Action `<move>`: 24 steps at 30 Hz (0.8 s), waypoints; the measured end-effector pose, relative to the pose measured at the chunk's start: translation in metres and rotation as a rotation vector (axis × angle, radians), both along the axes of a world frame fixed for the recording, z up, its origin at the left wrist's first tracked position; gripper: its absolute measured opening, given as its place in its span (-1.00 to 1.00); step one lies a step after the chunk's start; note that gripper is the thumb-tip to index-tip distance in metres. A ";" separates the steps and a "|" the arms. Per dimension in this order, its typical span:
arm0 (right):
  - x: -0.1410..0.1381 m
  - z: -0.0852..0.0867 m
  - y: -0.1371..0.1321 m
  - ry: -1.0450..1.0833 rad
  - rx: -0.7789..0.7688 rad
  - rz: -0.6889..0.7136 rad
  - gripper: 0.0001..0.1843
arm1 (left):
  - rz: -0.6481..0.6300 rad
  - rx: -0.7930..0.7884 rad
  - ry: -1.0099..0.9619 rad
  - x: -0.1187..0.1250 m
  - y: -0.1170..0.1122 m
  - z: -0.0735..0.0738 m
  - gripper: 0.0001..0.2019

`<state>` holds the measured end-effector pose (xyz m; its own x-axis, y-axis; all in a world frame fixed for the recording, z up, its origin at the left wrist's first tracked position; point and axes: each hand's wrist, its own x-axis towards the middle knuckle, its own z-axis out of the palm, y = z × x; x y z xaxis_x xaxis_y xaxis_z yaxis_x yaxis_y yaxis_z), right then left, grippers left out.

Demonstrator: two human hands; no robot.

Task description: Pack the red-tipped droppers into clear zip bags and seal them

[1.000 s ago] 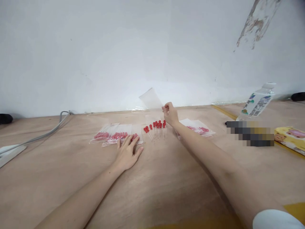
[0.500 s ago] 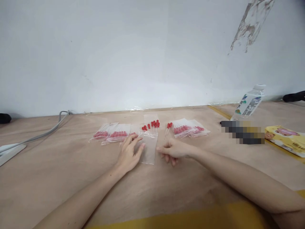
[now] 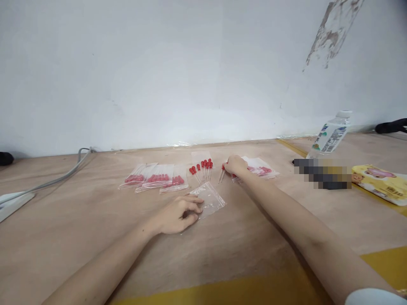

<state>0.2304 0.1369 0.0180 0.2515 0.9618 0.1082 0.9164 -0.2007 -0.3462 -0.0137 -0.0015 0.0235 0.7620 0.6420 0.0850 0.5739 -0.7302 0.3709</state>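
Note:
My left hand [image 3: 181, 214] holds the edge of a clear zip bag [image 3: 212, 200] between thumb and fingers, and the bag lies tilted on the table. Further out, my right hand [image 3: 235, 164] is closed with its fingertips at the red bulb of a glass dropper [image 3: 221, 174]; how many droppers it pinches is hidden. To the left of it, several red-bulbed droppers [image 3: 204, 166] lie fanned out, with a clear bag [image 3: 197, 155] behind them. Filled bags [image 3: 254, 163] lie partly behind my right hand.
More filled bags [image 3: 155, 180] lie in a row at the left. A grey cable [image 3: 68, 173] runs along the far left. At the right stand a tilted bottle [image 3: 330, 135] and a yellow packet [image 3: 378, 182]. The wall [image 3: 190, 76] rises behind the table.
My right hand has moved forward and right from beside the bag to the droppers. My left hand has drawn slightly nearer, and the bag has turned so its zip end points right.

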 end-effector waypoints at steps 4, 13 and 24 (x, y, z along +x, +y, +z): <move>0.000 -0.003 0.000 0.068 0.008 -0.022 -0.68 | 0.057 -0.014 -0.135 0.004 -0.004 -0.004 -0.82; 0.008 0.006 -0.011 0.368 0.096 0.056 -0.73 | 0.098 0.111 -0.109 0.000 0.000 -0.021 -0.60; 0.032 -0.027 -0.097 1.188 0.337 0.179 -0.82 | 0.105 0.068 -0.145 0.000 0.001 -0.024 -0.59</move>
